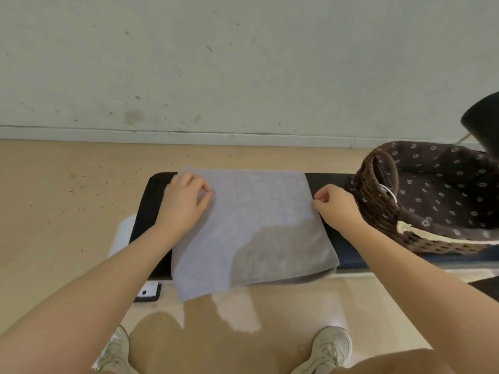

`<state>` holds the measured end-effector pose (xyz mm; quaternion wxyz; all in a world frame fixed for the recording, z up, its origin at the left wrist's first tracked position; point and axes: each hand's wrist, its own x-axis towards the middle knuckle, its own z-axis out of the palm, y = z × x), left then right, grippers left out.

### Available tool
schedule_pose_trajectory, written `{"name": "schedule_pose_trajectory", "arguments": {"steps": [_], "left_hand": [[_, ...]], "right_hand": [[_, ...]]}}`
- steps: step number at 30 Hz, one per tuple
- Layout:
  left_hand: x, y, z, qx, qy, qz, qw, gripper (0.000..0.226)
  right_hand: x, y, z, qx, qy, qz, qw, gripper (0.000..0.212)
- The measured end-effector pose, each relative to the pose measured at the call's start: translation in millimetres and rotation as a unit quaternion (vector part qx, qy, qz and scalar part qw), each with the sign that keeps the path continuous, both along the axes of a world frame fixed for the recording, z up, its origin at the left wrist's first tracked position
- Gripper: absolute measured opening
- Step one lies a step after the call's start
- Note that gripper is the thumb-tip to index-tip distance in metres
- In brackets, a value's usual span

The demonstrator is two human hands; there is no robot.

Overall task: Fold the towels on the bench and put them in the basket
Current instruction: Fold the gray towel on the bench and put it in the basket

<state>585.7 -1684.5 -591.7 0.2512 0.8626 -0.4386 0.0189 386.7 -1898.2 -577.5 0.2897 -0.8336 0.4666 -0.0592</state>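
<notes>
A grey towel [253, 228] lies folded flat across the black bench [147, 211], its near edge hanging a little over the bench's front. My left hand [185, 202] rests on the towel's left side near the far corner, fingers curled, pinching the fabric. At the towel's right edge my right hand [336, 205] pinches the cloth between thumb and fingers. A brown wicker basket [378, 201] with a dark flowered lining stands on the bench just right of my right hand; no towel shows inside it.
A pale wall rises behind the bench, with beige floor on the left. A black round object [483, 122] hangs over the basket at the far right. My two shoes [326, 349] stand on the floor in front of the bench.
</notes>
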Motion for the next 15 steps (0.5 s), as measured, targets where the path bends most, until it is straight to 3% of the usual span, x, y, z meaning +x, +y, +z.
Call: {"name": "schedule_pose_trajectory", "arguments": {"steps": [3,5,7,12,15], "left_hand": [[-38,18,2,0.055,0.035,-0.141,0.988,0.015],[-60,33,-3,0.088,0.038,-0.178,0.979,0.018],[-78,52,-15,0.100,-0.020,-0.205,0.973,0.028],[-110,88,-35,0.199,-0.163,-0.158,0.953,0.074],[-116,92,-42,0.192,-0.209,-0.143,0.948,0.072]], "right_hand": [[-30,15,1,0.022,0.061,0.037,0.997,0.011],[-44,25,-1,0.039,0.097,0.044,0.993,0.024],[-55,36,-6,0.040,0.111,0.027,0.993,0.036],[-73,59,-6,0.053,0.038,-0.019,0.998,0.035],[-75,67,1,0.128,-0.018,-0.075,0.989,0.018]]}}
